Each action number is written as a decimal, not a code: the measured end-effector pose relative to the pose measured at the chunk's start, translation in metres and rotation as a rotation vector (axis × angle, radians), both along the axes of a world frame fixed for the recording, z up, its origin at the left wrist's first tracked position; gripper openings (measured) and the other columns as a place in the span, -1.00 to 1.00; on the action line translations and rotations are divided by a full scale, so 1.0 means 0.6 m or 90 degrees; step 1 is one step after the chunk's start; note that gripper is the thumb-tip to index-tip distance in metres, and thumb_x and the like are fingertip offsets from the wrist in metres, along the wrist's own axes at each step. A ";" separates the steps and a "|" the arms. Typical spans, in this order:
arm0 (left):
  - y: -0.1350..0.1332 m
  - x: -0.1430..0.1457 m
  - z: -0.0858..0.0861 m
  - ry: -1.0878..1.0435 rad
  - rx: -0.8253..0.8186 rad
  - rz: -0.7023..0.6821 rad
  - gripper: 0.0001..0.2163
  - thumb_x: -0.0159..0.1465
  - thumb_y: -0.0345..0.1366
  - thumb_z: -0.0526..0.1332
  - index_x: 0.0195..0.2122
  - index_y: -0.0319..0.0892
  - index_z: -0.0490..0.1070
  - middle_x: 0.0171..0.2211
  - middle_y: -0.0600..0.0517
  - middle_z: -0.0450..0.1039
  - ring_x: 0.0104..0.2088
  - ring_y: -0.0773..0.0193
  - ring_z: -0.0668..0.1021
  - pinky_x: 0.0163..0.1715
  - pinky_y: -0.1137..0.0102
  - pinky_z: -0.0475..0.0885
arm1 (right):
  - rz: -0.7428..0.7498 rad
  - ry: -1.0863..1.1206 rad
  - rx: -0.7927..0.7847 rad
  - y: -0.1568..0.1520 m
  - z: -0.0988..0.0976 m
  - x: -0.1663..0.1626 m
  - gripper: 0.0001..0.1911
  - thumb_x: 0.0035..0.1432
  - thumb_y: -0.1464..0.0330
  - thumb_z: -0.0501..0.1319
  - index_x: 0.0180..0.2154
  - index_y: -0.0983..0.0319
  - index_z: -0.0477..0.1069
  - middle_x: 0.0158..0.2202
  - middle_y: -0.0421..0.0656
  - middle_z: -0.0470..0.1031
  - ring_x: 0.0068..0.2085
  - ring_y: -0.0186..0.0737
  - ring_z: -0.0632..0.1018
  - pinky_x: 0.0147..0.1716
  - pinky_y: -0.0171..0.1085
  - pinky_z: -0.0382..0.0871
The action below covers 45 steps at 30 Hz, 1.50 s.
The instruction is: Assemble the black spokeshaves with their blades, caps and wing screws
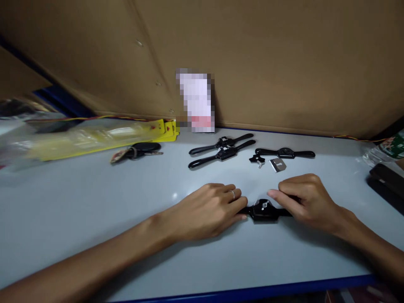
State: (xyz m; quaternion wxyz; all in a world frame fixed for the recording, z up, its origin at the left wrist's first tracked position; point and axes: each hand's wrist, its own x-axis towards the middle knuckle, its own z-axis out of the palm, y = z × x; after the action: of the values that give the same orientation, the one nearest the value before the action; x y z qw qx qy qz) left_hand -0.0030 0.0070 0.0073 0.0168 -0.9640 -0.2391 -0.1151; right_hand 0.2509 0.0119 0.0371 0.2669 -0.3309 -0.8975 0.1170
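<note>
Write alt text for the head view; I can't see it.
The left hand holds one end of a black two-handled tool on a pale tabletop; the right hand curls at the other. Behind lie three similar tools, a loose metal blade and a small black part.

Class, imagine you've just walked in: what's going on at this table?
A person's left hand holds one handle of a black two-handled tool. The right hand is at its other handle, its grip partly hidden. Farther back lie two similar tools close together and a third tool, with a loose metal blade and small black part before it.
</note>
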 end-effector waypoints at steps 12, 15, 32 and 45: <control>-0.001 -0.001 -0.001 -0.006 -0.018 0.001 -0.73 0.53 -0.22 0.00 -0.30 -0.16 0.33 -0.40 0.05 0.43 -0.44 0.25 0.44 -0.44 0.31 0.28 | -0.045 -0.017 0.057 0.008 -0.001 0.007 -0.52 0.41 0.32 0.10 -0.60 0.19 0.17 -0.64 -0.32 0.11 -0.58 -0.38 0.11 -0.52 -0.26 -0.04; 0.000 -0.001 -0.002 -0.002 -0.017 0.003 -0.73 0.53 -0.21 -0.01 -0.30 -0.16 0.32 -0.40 0.06 0.42 -0.44 0.24 0.45 -0.45 0.31 0.28 | 0.000 -0.106 0.045 0.006 -0.005 0.005 -0.61 0.34 0.41 0.12 -0.57 0.20 0.22 -0.62 -0.30 0.19 -0.56 -0.37 0.14 -0.50 -0.25 -0.04; 0.000 0.001 -0.001 -0.004 -0.007 0.001 -0.73 0.53 -0.21 -0.01 -0.28 -0.16 0.34 -0.40 0.05 0.44 -0.44 0.24 0.46 -0.43 0.31 0.30 | 0.020 0.050 -0.055 -0.004 -0.008 -0.008 -0.46 0.41 0.27 0.13 -0.64 0.20 0.13 -0.66 -0.36 0.03 -0.59 -0.42 0.08 -0.57 -0.31 -0.02; -0.001 0.000 0.002 0.011 -0.018 0.009 -0.74 0.52 -0.23 -0.01 -0.30 -0.15 0.32 -0.41 0.07 0.43 -0.43 0.23 0.47 -0.41 0.30 0.31 | -0.081 0.202 -0.091 -0.023 0.008 -0.008 -0.83 0.47 0.28 0.03 -0.15 0.16 0.34 -0.55 -0.29 0.30 -0.23 -0.21 0.60 -0.42 -0.36 0.32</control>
State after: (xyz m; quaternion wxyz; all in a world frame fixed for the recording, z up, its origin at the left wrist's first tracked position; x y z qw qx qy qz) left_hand -0.0030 0.0065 0.0083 0.0057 -0.9634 -0.2472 -0.1033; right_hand 0.2461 -0.0016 0.0416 0.3879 -0.3823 -0.8108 0.2143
